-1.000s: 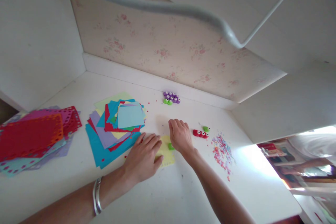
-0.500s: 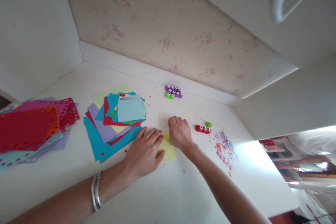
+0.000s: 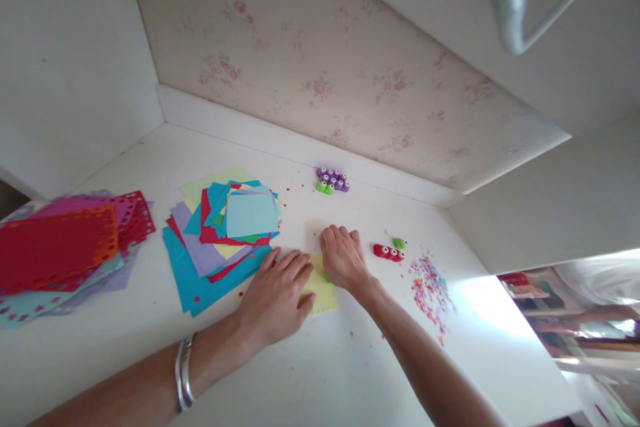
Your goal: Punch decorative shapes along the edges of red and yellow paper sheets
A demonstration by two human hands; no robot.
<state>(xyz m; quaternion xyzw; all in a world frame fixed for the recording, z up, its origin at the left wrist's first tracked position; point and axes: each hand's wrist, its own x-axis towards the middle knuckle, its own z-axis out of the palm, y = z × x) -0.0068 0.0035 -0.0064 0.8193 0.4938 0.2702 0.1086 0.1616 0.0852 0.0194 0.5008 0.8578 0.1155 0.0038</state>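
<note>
A small sheet of yellow paper (image 3: 324,299) lies on the white tabletop between my hands, with small punched holes along its near edge. My left hand (image 3: 277,295) rests flat over its left part, fingers stretched out toward the paper pile. Curled into a fist, my right hand (image 3: 343,255) bears down at the sheet's right side. A bit of a green craft punch (image 3: 327,277) shows beneath it; the rest is hidden by the hand. To the right stand red craft punches (image 3: 389,253) and one loose green craft punch (image 3: 400,243).
Plain coloured sheets (image 3: 253,215) are piled left of centre. Hole-edged sheets (image 3: 60,243) form another pile at far left. Purple punches (image 3: 334,177) and green punches (image 3: 325,187) stand near the wall. Paper confetti (image 3: 430,288) is scattered at right. A white rail (image 3: 515,27) hangs overhead.
The whole view has shifted slightly. Both hands keep their places on the yellow paper, the right still closed over the green craft punch.
</note>
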